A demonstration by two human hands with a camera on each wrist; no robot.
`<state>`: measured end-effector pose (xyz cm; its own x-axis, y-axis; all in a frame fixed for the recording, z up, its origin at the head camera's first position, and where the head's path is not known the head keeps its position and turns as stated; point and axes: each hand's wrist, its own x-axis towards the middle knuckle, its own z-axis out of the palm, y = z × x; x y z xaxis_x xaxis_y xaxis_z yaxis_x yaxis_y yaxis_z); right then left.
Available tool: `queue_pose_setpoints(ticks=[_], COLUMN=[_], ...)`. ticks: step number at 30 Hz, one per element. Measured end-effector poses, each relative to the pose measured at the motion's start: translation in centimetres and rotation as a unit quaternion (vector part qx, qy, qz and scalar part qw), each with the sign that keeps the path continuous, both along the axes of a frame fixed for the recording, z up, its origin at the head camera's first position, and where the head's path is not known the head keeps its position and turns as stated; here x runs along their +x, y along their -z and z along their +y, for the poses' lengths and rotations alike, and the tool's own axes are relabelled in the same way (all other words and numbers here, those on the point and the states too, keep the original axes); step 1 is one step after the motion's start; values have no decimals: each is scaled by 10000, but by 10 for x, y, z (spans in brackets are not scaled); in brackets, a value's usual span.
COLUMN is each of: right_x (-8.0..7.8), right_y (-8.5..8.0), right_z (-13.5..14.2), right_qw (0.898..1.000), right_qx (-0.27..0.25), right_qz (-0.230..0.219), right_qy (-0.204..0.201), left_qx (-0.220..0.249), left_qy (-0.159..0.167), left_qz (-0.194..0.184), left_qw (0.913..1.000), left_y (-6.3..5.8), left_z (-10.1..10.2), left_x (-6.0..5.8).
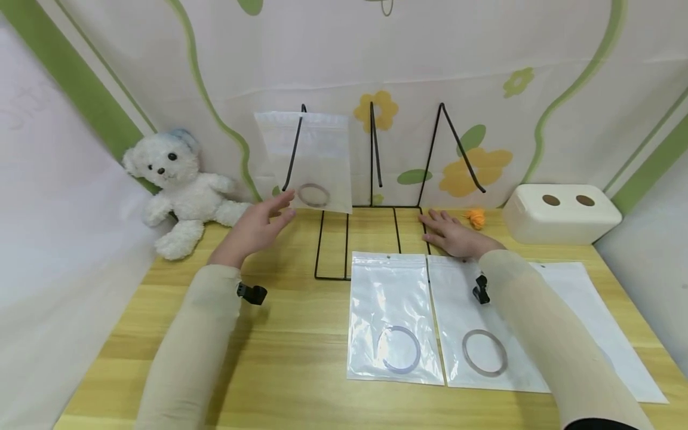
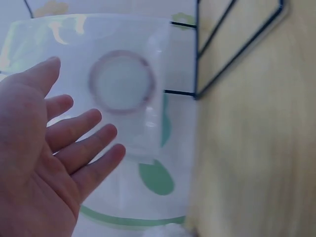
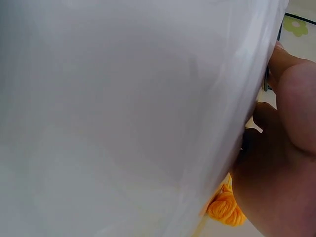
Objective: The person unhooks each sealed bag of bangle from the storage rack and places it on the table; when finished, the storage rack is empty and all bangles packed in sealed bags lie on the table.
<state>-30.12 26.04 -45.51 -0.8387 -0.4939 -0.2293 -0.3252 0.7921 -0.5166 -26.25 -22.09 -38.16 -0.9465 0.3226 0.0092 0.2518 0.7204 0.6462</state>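
Observation:
A clear zip bag (image 1: 334, 143) with a thin pinkish ring (image 2: 92, 82) inside hangs from the left hook of a black wire rack (image 1: 331, 278). My left hand (image 1: 252, 230) is just left of the bag's lower part, fingers spread and apart from it in the head view. Nothing lies in its palm in the left wrist view. My right hand (image 1: 455, 235) rests with extended fingers on the right side of the rack's base. Below it lie a zip bag (image 1: 389, 286) with a lilac ring (image 1: 400, 369) and another bag (image 1: 450, 304) with a pinkish ring (image 1: 465, 358), partly under the right forearm.
The rack's middle hook (image 1: 375, 143) and right hook (image 1: 463, 149) hold nothing. A white bear (image 1: 190, 191) sits at the back left. Orange yarn (image 1: 476, 218) and a white box (image 1: 564, 218) stand back right. Another white bag (image 1: 591, 316) lies right of the right forearm.

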Motion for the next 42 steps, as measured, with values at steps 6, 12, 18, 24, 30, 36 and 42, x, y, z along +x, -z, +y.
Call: queue_pose_setpoints(ticks=[6, 12, 18, 24, 30, 36, 42], right_x=[-5, -12, -8, -5, -6, -6, -8], right_y=[5, 14, 4, 4, 6, 7, 7], right_z=[4, 9, 1, -3, 0, 3, 3], right_qw=[9998, 9998, 9999, 9999, 9998, 9998, 9998], right_qx=[-174, -188, -50, 129, 172, 163, 173], right_qz=[-28, 33, -53, -69, -23, 18, 4], right_qy=[-10, -53, 83, 77, 101, 86, 126], left_qx=[355, 943, 1229, 1354, 1344, 1366, 1480], left_qy=[-425, -779, -929, -1329, -1578, -1723, -1718], left_qz=[670, 1097, 1622, 1784, 1819, 1600, 1231], left_qw=[9962, 9864, 9747, 9655, 9612, 9623, 9661], left_y=[-22, -37, -49, -62, -76, -91, -104], left_z=[-1, -3, -5, -6, -5, -3, 3], left_x=[-1, -5, -15, -21, -33, -46, -57])
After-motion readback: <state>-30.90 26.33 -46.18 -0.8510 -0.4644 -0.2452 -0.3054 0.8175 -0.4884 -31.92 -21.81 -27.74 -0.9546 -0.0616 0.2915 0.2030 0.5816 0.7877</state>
